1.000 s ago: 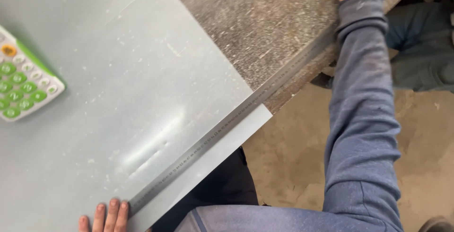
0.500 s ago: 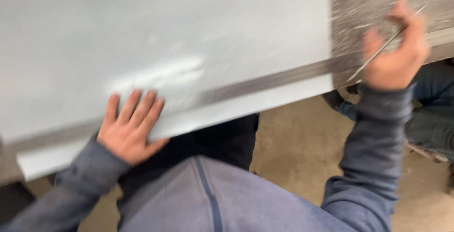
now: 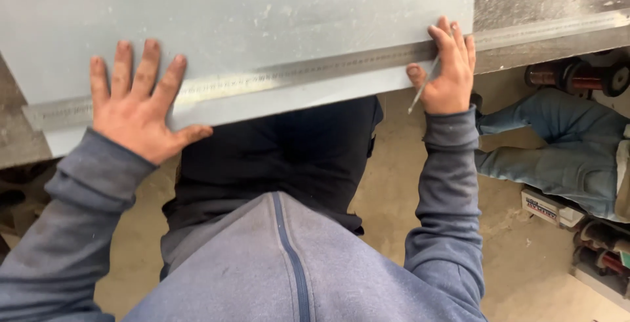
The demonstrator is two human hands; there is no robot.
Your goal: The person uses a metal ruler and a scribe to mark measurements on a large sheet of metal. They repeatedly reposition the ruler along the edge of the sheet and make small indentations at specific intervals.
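Here I'd press my flat, spread left hand (image 3: 134, 109) firmly on the long steel ruler (image 3: 315, 69) crossing the grey sheet (image 3: 249, 14), while my right hand (image 3: 449, 73), pinching a thin metal scriber (image 3: 420, 92), steadies its far end.

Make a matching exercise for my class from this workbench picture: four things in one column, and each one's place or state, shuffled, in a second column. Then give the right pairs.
Things
1. left hand
2. right hand
3. steel ruler
4. grey sheet

Places or states
A. lies along the sheet's near edge and runs on past it over the bare bench
B. fingers spread, palm pressed flat on the ruler
C. covers most of the bench top, its near edge overhanging
D. at the sheet's right corner, with a thin metal scriber in its grip

Pairs: 1-B, 2-D, 3-A, 4-C
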